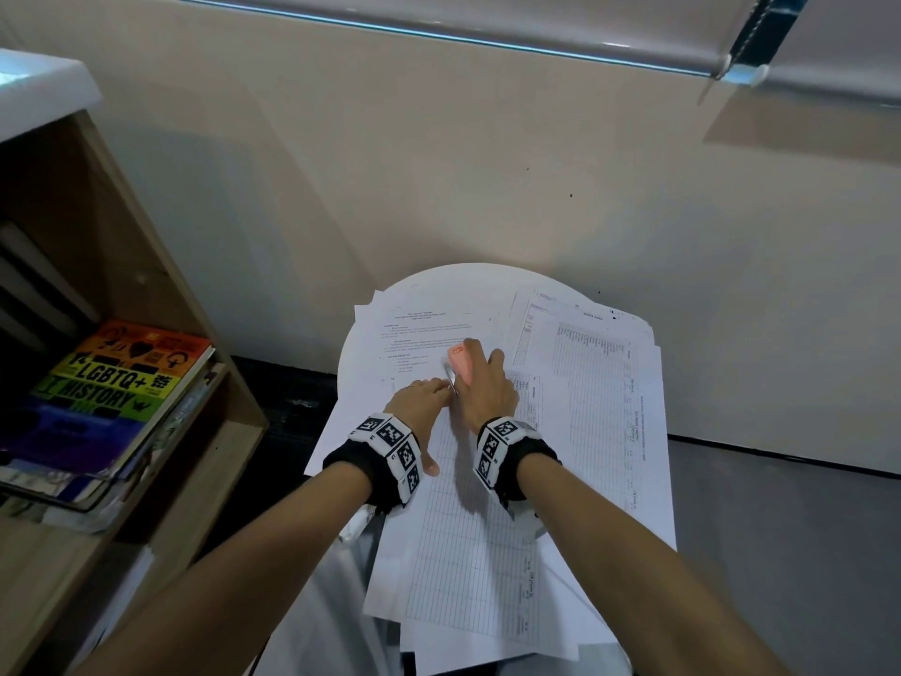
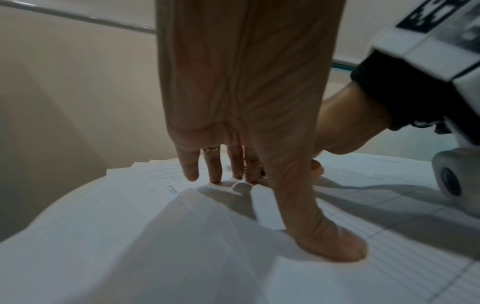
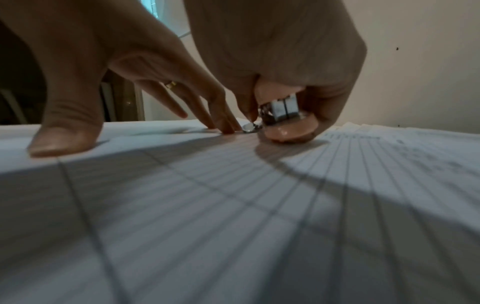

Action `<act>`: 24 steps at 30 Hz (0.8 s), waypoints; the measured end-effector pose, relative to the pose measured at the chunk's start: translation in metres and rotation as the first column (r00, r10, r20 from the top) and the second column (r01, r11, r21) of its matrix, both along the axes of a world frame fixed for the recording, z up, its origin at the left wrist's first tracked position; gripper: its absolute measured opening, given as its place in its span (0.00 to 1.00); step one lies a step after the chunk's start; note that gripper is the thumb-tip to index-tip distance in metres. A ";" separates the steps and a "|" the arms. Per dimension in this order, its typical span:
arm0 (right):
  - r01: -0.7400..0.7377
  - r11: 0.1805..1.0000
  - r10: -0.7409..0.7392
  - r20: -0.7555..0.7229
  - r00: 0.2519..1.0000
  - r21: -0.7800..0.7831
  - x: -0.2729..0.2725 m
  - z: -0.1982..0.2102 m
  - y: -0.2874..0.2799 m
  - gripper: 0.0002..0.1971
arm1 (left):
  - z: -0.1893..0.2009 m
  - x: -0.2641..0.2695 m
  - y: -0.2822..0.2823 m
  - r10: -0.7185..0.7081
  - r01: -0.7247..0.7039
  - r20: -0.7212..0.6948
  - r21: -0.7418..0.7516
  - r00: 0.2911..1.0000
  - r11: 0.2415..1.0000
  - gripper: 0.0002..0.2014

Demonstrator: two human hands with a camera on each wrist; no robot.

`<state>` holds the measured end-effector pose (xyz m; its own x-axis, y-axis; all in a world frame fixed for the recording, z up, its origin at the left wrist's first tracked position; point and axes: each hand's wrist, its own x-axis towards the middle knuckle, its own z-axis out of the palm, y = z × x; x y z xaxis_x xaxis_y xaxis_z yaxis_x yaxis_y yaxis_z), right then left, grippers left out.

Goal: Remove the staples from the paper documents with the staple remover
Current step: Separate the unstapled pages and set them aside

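Observation:
A gridded paper document [image 1: 468, 539] lies on top of a pile on the round white table [image 1: 424, 280]. My left hand [image 1: 421, 400] lies flat on it, straight fingers and thumb [image 2: 335, 244] pressing the sheet down beside the top corner. My right hand [image 1: 485, 383] grips the pink staple remover [image 1: 460, 361], seen from behind as pink plastic with metal parts [image 3: 281, 115]. Its metal tip [image 3: 250, 127] touches the paper right by the left fingertips [image 3: 228, 128]. No staple can be made out.
More printed sheets [image 1: 599, 363] fan out over the table's right and far side, overhanging its edge. A wooden shelf [image 1: 146, 304] with a rainbow-covered book [image 1: 117, 383] stands close on the left. A cream wall [image 1: 439, 163] rises just behind the table.

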<state>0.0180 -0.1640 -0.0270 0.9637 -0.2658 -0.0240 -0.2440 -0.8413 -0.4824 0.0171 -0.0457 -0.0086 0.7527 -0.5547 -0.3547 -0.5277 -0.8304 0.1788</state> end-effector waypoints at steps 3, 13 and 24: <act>-0.046 0.997 0.048 0.027 0.998 -0.063 0.003 0.008 0.001 0.21 | -0.002 0.001 0.001 -0.006 0.006 0.010 -0.003 1.000 1.000 0.52; 0.168 0.954 -0.142 -0.120 0.983 0.247 -0.027 0.012 -0.062 0.22 | -0.010 -0.003 -0.025 0.152 -0.154 0.096 0.010 0.984 0.988 0.37; 0.245 0.949 -0.217 -0.151 0.964 0.197 -0.048 0.004 -0.090 0.23 | -0.020 -0.016 -0.086 0.056 -0.060 -0.123 -0.032 0.991 0.998 0.35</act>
<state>-0.0302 -0.2537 -0.0229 0.8620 -0.4564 -0.2207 -0.4895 -0.6363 -0.5962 0.0010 -0.1318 -0.0284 0.7364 -0.5252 -0.4265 -0.4510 -0.8510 0.2693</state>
